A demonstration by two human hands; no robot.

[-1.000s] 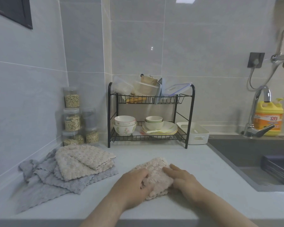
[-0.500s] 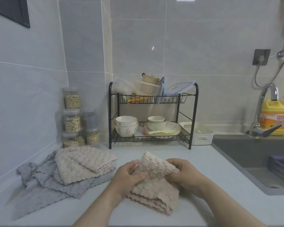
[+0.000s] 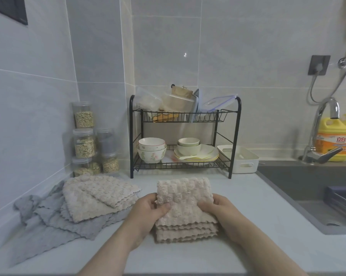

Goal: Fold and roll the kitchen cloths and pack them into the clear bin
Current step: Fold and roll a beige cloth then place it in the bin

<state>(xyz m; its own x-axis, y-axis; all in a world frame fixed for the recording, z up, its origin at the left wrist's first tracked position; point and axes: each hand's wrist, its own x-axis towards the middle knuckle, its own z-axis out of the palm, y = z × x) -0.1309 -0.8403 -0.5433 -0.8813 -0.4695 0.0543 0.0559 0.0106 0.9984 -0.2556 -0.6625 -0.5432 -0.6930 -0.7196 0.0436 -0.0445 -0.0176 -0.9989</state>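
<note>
- Beige folded cloth [image 3: 185, 198] sits front-centre on the white counter [image 3: 247, 226], stacked scalloped edges toward the person, far part lifted.
- left hand [image 3: 148, 210] pinches its left edge, thumb on top, fingers curled under.
- right hand [image 3: 218, 210] pinches the right edge the same way.
- pile of beige cloths [image 3: 96, 198] lies to the left, on top of grey cloths [image 3: 54, 222].
- grain jars [image 3: 84, 142] stacked in the corner behind them.
- black dish rack [image 3: 235, 136] with bowls and plates behind the cloth, apart from it; white basket [image 3: 245, 160] just beside its right leg.
- sink [image 3: 307, 186] at right, yellow detergent bottle [image 3: 334, 142] behind the faucet [image 3: 319, 136].
</note>
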